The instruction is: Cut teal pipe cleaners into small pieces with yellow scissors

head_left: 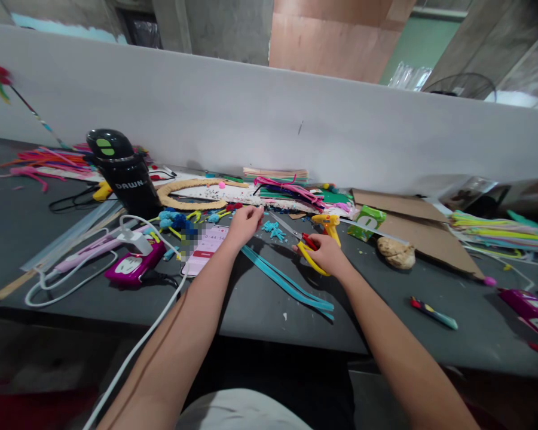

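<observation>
Scissors and blue strips at a crowded grey table (269, 325), with places given from the black bottle (132, 182), whose front bears "DAWN" in white capitals. Well to the right of the bottle, the right hand (327, 254) grips scissors (297, 236) by their yellow-and-red handles, the blades pointing back toward the left hand (246, 222). The left hand, nearer the bottle, has its fingertips drawn together near the blade tips; I cannot tell from here whether they hold anything. Short light-blue pieces (274, 230) lie heaped between the hands, farther from the bottle than the left hand; the long blue strips (287, 283) lie nearer the person than the bottle does, and to its right. Right of the bottle and nearer the person, a phone (201, 255) shows a row of digits, partly legible as "44:5". Beyond the scissors from the bottle stand a yellow glue gun (326, 221) and a green box (366, 222) with a pale round mark; any lettering on the box is too small to read.
</observation>
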A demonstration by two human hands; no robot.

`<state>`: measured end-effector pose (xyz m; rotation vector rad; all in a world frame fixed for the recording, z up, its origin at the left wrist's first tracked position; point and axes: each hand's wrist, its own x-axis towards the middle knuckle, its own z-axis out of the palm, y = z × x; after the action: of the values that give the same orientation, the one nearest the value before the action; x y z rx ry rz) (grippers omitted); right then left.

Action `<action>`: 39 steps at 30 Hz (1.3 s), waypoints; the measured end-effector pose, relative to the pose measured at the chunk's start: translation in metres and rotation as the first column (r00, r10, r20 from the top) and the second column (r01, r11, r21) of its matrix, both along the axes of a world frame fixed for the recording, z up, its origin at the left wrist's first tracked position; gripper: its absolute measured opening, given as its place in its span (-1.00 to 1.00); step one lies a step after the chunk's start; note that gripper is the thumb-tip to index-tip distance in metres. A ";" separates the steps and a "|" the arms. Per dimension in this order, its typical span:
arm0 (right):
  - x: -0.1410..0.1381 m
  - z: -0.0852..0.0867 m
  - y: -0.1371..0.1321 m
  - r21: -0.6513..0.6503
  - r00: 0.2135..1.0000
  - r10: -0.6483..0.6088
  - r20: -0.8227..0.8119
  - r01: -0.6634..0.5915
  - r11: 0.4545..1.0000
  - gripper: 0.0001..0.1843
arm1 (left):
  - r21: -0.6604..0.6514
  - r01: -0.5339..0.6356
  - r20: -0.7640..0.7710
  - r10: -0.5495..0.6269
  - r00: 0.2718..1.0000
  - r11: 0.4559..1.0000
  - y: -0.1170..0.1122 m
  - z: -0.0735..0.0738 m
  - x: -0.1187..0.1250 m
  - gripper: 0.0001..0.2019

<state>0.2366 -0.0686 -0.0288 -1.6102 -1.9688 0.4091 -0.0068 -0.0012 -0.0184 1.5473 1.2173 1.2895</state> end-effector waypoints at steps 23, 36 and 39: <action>-0.001 -0.001 0.002 0.032 1.000 -0.006 0.025 0.006 0.999 -0.62 | 0.045 -0.014 -0.021 0.015 1.000 0.999 -0.002 -0.003 0.008 -0.60; 0.000 0.000 0.002 0.028 0.999 -0.012 0.043 0.011 1.000 -0.66 | 0.029 0.002 -0.019 -0.002 1.000 1.000 -0.001 -0.002 0.008 -0.59; 0.000 0.000 0.002 0.031 0.999 -0.011 0.043 0.010 0.999 -0.66 | 0.038 -0.003 -0.030 0.004 1.000 0.999 -0.001 -0.002 0.007 -0.59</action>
<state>0.2364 -0.0661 -0.0287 -1.6221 -1.9882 0.3405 0.0006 -0.0024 -0.0207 1.5974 1.2218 1.3026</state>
